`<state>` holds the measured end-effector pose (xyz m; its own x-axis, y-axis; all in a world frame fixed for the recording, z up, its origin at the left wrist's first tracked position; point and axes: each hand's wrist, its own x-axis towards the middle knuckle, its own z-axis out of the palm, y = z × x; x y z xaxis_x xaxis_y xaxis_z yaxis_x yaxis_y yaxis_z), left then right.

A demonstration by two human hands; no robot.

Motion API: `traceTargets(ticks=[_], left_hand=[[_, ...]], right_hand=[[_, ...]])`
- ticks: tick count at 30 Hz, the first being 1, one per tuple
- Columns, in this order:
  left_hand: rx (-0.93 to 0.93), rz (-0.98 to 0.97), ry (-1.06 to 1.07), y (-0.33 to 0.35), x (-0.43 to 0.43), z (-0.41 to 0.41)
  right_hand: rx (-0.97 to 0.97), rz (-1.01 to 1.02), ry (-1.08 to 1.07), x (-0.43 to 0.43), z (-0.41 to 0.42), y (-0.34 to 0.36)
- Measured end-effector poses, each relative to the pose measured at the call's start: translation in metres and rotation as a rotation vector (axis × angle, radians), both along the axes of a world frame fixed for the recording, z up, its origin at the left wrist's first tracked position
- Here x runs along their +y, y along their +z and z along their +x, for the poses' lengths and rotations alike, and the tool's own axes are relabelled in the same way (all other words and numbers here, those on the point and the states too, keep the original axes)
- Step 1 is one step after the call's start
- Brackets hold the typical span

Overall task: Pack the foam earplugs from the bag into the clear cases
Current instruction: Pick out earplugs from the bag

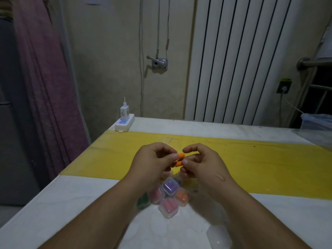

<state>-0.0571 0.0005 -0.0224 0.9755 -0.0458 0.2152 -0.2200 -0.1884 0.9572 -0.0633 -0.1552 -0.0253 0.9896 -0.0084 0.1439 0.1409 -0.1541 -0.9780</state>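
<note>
Between left grip (152, 159), right grip (203, 162): earplugs (181, 156) (pinched)

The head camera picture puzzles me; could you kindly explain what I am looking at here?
There is no machine. A person wears a camera on the head, looking forward and down, so the forearms are their own. The left hand and right hand meet above a table with a yellow strip. Their fingers pinch two orange earplugs between them. Nearer the person lie small clear cases holding purple, pink, orange and green plugs. Beyond the hands lies a clear bag, and a white power strip sits at the far left corner.
</note>
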Motion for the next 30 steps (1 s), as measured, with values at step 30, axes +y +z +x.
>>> traceTargets(ticks=[30], left_hand=[[-0.507,1.031,-0.39,-0.005,-0.036,-0.037]], right_hand=[[-0.045,-0.12,-0.178,-0.031,0.026,-0.011]])
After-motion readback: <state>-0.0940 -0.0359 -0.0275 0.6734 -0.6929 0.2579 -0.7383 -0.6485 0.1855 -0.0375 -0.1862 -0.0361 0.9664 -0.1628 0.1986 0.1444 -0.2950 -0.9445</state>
